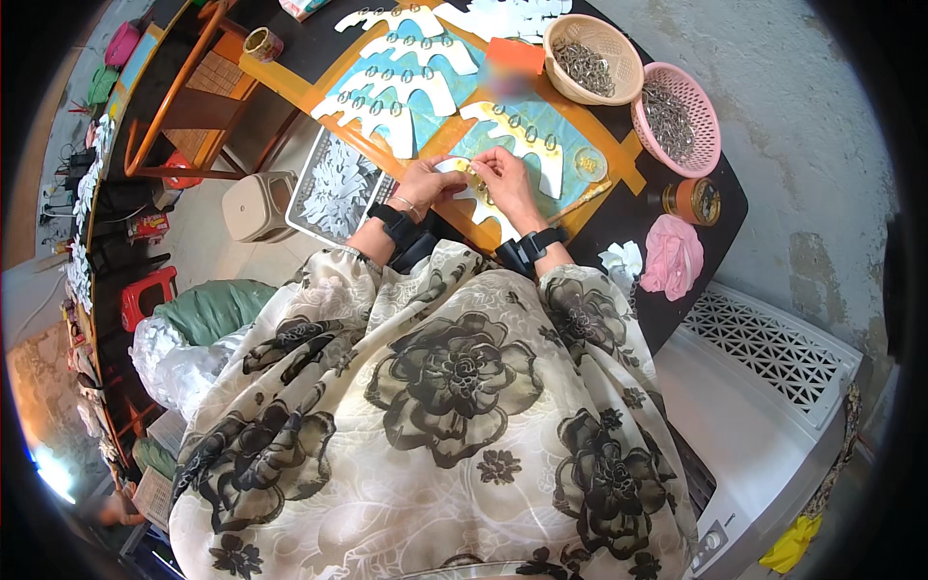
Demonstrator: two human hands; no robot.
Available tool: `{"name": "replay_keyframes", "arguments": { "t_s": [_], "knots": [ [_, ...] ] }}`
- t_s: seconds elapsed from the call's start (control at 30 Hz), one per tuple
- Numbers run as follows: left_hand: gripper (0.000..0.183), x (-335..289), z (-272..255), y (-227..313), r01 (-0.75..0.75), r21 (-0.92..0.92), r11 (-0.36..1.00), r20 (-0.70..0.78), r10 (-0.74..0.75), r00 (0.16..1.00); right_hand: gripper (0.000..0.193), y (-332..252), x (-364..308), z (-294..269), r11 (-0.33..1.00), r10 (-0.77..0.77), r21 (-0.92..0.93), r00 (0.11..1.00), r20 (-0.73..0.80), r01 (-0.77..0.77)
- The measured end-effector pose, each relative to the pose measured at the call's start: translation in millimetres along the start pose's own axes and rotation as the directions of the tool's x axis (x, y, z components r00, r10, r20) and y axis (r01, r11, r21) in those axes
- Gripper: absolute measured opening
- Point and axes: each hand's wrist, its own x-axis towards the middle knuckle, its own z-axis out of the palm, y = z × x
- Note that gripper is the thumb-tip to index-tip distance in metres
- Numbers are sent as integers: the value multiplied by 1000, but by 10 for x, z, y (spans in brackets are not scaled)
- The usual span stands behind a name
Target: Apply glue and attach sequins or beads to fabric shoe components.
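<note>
At the table's near edge, my left hand grips the left end of a white curved, scalloped piece with yellowish patches on it. The fingers of my right hand are pinched together over the same piece; what lies between them is too small to make out. Just beyond, a similar white piece carries a row of metal rings. Several more ringed white pieces lie to the far left on blue sheeting. A small clear round dish sits to the right of my hands.
A beige basket and a pink basket hold metal rings at the far right. Near them are a jar, a pink cloth and an orange block. A crate of white pieces and a stool stand left.
</note>
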Motion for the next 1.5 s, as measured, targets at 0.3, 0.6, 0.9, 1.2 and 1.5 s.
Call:
{"name": "replay_keyframes", "arguments": {
  "t_s": [0.3, 0.6, 0.9, 1.2, 1.5],
  "knots": [
    [39, -16, 79, -4, -36, 13, 999, -84, 37, 996, 10, 18, -7, -11, 998, 23, 64, 999, 25, -25],
    [41, -35, 81, 78, 27, 66, 997, -121, -19, 992, 14, -6, 0, 8, 998, 50, -45, 999, -1, -50],
    [37, -52, -30, 7, -38, -36, 999, -109, 34, 994, 13, -13, 2, 118, 997, 48, 53, 998, 30, -50],
    [31, -177, -251, -60, -111, -65, 992, -124, 102, 987, 13, -146, -77, 326, 990, 133, 30, 988, 76, -136],
    [20, -282, -365, -61, -124, -28, 992, -181, 117, 977, 14, -327, -174, 486, 983, 166, 65, 985, 50, -169]
  ]
}}
